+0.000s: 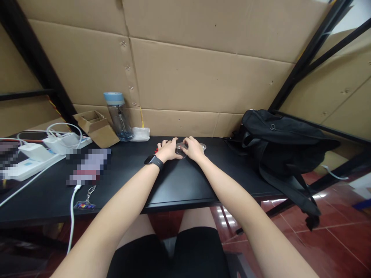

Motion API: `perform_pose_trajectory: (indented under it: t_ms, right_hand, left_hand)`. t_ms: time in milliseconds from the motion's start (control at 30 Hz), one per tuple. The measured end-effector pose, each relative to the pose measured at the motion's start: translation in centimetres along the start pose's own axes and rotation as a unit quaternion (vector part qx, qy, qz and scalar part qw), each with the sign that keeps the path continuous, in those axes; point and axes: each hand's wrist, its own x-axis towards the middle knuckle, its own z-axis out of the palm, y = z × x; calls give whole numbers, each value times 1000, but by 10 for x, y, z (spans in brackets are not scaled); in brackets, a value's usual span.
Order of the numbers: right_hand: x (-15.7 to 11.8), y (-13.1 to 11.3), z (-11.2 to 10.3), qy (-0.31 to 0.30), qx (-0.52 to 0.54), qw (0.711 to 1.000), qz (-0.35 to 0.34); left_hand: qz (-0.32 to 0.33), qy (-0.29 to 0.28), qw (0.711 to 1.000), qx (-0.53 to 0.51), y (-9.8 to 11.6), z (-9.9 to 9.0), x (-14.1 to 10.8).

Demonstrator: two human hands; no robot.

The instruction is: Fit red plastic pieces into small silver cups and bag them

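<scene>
Both hands rest close together at the middle of the black table (179,185), near its back edge. My left hand (168,150), with a black watch (154,160) on the wrist, has its fingers apart and bent over the tabletop. Something small and red (156,151) shows beside its outer fingers. Just to the right, my right hand (193,150) curls around the edge of a small clear item (181,150) that lies between the hands. A round, shiny object (204,147) peeks out behind my right hand. The fingers partly hide these small things.
On the left are a white power strip (21,170) with cables, a blurred phone-like object (91,166), a keychain (85,205), an open cardboard box (98,129), a blue-lidded bottle (119,119) and a white packet (141,134). A black bag (284,139) lies at the right.
</scene>
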Motion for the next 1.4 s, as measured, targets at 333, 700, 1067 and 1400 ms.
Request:
perform_pose_trajectory:
  t_ms: [333,700,1067,1400]
  right_hand:
    - [-1,3,-1,11,29,997,65]
    - [0,47,-27,-28,238,971,-26]
    - [-3,14,-12,-62,198,973,-106]
    - [-3,38,-20,-67,186,980,-31]
  left_hand:
    - [24,-73,997,-9,3,-12,-4]
    - [95,19,993,-68,-15,-26,-1]
    - [127,26,992,11,-21,-25,-7]
    - [170,52,984,-10,-8,-16,-7]
